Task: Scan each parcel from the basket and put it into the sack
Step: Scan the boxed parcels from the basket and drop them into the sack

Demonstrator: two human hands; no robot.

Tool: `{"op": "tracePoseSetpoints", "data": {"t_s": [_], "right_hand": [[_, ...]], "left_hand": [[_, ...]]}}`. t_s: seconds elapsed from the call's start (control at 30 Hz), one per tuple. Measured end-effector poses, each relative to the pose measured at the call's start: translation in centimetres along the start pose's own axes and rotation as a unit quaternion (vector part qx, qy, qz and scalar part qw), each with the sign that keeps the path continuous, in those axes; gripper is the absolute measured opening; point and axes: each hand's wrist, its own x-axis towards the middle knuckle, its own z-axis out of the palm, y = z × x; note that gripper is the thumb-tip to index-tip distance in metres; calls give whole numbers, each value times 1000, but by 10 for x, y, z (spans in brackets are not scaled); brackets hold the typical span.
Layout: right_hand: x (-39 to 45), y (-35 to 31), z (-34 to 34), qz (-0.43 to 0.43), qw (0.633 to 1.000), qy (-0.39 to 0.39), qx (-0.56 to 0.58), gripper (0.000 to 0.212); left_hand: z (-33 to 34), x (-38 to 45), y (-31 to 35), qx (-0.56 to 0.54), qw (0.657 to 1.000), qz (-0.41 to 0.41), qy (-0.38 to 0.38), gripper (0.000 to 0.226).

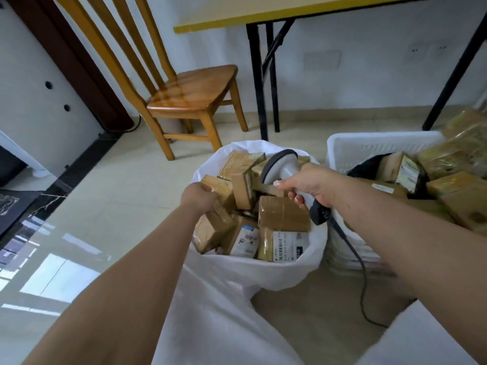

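A white sack [263, 270] stands open at center, packed with taped brown parcels [283, 213], some label-up. At its three o'clock, touching it, a white slatted basket [369, 148] holds more parcels.

Brightness: even, soft daylight, moderately bright, no harsh contrast.
Light source: window panes mirrored as pale patches on the glossy floor [60, 275] at lower left.
Glare: sheen on the wooden chair [192, 90] seat; the white sack [263, 270] close to washed out.
Shadows: faint and diffuse, darkest under the chair and between the parcels in the sack.
Blur: parcels in the basket [369, 148] at the right edge smeared; forearms near the bottom soft.
Distortion: wide-angle bending; chair back and bench [237, 19] legs lean outward.
Sharpest zone: centre, label print partly legible.
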Motion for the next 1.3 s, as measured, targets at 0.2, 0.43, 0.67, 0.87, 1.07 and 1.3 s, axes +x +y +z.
{"op": "tracePoseSetpoints", "data": {"t_s": [0.2,0.43,0.67,0.87,1.07,1.3], "right_hand": [[-9,33,-55,0,995,61,84,19],[19,88,-128,42,980,110,162,19],[42,118,-173,90,952,134,260,19],[56,145,-163,102,935,162,300,18],[23,168,-146,77,927,193,311,27],[-46,162,-158,35,904,237,354,24]], "left_hand": [[50,-19,75,-46,985,160,39,20],[147,-32,173,-52,956,288,10,22],[220,-30,224,-66,939,328,-74,17],[244,-45,195,-103,942,305,-95,17],[226,-82,167,-103,941,294,-132,21],[180,-156,192,-28,922,329,-204,32]]}}
